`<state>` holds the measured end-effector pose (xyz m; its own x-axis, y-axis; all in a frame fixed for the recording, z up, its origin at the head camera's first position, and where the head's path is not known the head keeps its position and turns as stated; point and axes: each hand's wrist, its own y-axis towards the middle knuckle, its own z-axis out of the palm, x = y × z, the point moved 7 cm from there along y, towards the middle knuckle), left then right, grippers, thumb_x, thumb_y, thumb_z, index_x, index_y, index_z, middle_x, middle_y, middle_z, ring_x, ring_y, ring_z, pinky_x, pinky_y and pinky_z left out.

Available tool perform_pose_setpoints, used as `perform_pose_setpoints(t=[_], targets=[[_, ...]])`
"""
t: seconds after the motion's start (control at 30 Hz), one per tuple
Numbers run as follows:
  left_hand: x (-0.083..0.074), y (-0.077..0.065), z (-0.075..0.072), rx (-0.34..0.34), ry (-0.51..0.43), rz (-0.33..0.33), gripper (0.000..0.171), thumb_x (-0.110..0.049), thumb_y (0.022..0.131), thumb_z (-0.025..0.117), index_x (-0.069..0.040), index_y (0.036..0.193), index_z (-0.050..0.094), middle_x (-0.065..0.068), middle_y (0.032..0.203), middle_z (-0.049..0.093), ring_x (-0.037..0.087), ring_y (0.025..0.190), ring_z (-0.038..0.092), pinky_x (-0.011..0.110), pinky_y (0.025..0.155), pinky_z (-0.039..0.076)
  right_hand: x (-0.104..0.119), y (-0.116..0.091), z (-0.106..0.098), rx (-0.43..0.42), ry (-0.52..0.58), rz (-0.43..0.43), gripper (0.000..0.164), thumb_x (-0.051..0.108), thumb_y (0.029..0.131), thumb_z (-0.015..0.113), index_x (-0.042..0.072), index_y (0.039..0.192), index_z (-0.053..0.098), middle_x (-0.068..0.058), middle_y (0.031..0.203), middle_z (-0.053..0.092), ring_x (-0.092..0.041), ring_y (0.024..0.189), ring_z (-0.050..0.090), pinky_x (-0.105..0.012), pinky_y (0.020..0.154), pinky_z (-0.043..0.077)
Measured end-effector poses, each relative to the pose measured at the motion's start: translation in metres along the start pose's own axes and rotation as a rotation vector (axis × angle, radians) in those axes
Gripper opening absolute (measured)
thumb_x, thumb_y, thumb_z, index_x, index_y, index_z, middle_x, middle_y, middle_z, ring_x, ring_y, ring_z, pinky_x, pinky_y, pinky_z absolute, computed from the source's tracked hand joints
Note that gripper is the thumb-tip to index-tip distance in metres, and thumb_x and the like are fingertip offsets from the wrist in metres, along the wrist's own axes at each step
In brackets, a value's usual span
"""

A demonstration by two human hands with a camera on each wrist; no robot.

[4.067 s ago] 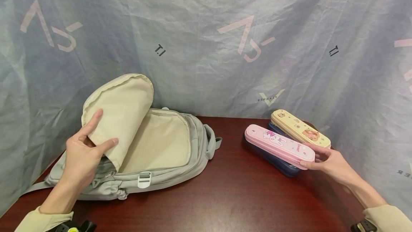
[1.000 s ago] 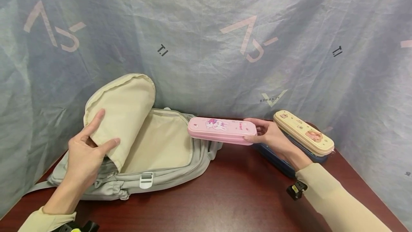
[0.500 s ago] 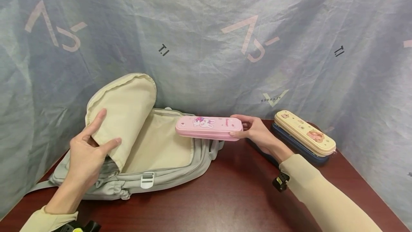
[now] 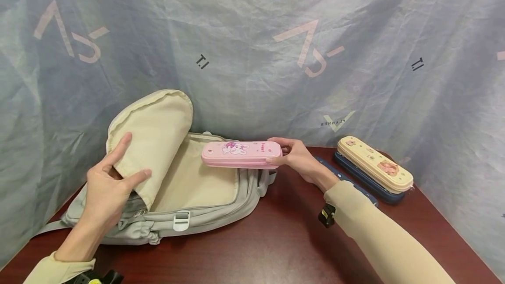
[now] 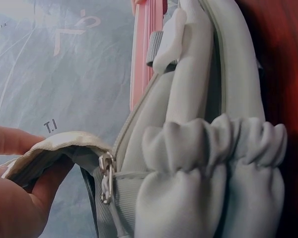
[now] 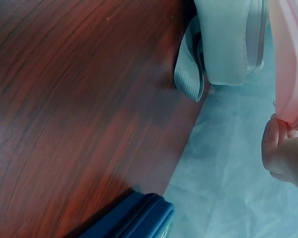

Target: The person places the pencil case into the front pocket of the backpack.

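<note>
A grey backpack (image 4: 213,220) lies on the table at the left in the head view, its cream-lined front flap (image 4: 158,130) folded up. My left hand (image 4: 106,192) grips the flap's edge between thumb and fingers; the left wrist view shows the metal zipper pull (image 5: 107,178) beside it. With my right hand (image 4: 293,159) I pinch one end of a pink pencil case (image 4: 240,154) printed with a white rabbit and "Sweet". The case is held level above the pack's open cream compartment (image 4: 197,187), overlapping its far right part in the head view.
At the right, a yellow pencil case (image 4: 375,163) with bear prints rests on a dark blue case (image 4: 371,179). Another blue case (image 4: 357,185) lies beside them, partly behind my right forearm. A grey printed cloth (image 4: 244,56) hangs along the back of the red-brown table (image 4: 244,253).
My right hand has lifted the pink pencil case off a blue case and carried it left over the backpack. My left hand keeps its hold on the flap.
</note>
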<state>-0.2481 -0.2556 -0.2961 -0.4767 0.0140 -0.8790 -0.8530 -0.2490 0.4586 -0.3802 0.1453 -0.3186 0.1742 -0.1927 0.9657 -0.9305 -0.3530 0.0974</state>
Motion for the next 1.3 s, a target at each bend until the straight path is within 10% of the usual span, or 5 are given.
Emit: perform_pose_setpoints(t=[0.73,0.97,1.3], targets=[[-0.002,-0.002,0.003,0.048,0.038,0.041,0.094,0.028,0.078,0.074,-0.014,0.158,0.049,-0.001,0.168,0.037,0.015,0.153,0.024,0.010,0.089,0.051,0.001,0.031,0.039,0.028,-0.054,0.028,0.061,0.000,0.084,0.083,0.001,0.143,0.063,-0.016,0.120,0.070,-0.021,0.101,0.063,-0.026,0.081,0.056],[-0.004,-0.004,0.004,0.042,-0.014,0.041,0.096,0.031,0.077,0.071,-0.015,0.158,0.050,0.002,0.169,0.036,0.012,0.138,0.047,0.013,0.089,0.054,0.008,0.037,0.054,0.051,-0.058,0.024,0.062,0.000,0.086,0.082,0.002,0.144,0.063,-0.016,0.124,0.071,-0.022,0.106,0.065,-0.028,0.088,0.054],[-0.006,-0.003,0.001,0.039,0.007,0.045,0.095,0.031,0.077,0.071,-0.014,0.158,0.050,0.000,0.168,0.037,0.017,0.153,0.026,0.011,0.088,0.052,0.010,0.050,0.073,0.059,-0.083,0.019,0.061,-0.007,0.085,0.076,0.001,0.144,0.062,-0.016,0.125,0.071,-0.019,0.104,0.064,-0.024,0.082,0.052]])
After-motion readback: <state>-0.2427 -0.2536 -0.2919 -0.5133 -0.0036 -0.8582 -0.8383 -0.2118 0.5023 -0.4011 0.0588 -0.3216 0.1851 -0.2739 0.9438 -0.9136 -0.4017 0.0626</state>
